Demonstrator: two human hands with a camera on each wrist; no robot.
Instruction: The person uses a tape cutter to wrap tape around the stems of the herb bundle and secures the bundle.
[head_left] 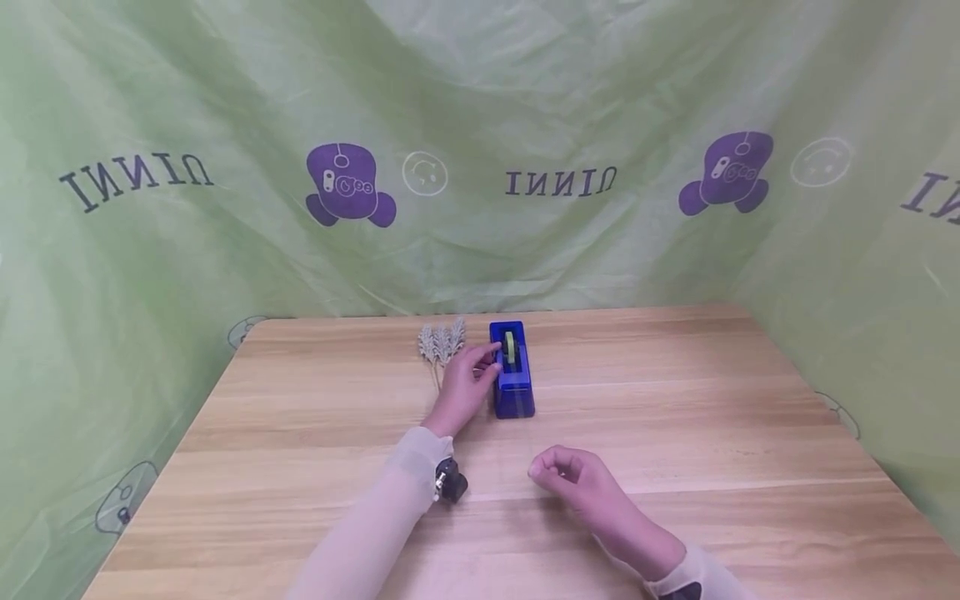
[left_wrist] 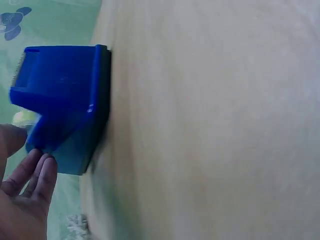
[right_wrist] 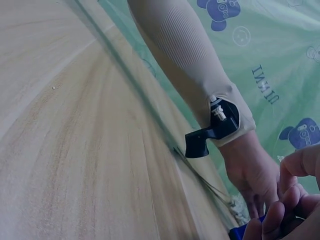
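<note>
The blue tape dispenser (head_left: 513,402) stands upright near the far edge of the wooden table (head_left: 675,408), in front of a green cloth (head_left: 480,267); the person's left hand (head_left: 462,385) is at its left side, fingertips touching it, fingers nearly straight, thumb a little parted from them. The left wrist view adds what the head view hides: a toothed cutting edge (left_wrist: 18,70) at the dispenser's front end, and several fingers against the side wall with the thumb by the upper rim. The head view alone shows the pale green tape roll (head_left: 511,348) plainly in its slot; from the left wrist only a sliver appears behind the body.

The right hand (head_left: 585,487) is above the table, nearer the person and apart from the dispenser, its fingers bent in narrowly towards the thumb; whether they pinch anything cannot be told. Grey sprigs (head_left: 442,340) lie left of the dispenser; the right wrist view shows their stems and only a blue corner of the dispenser.
</note>
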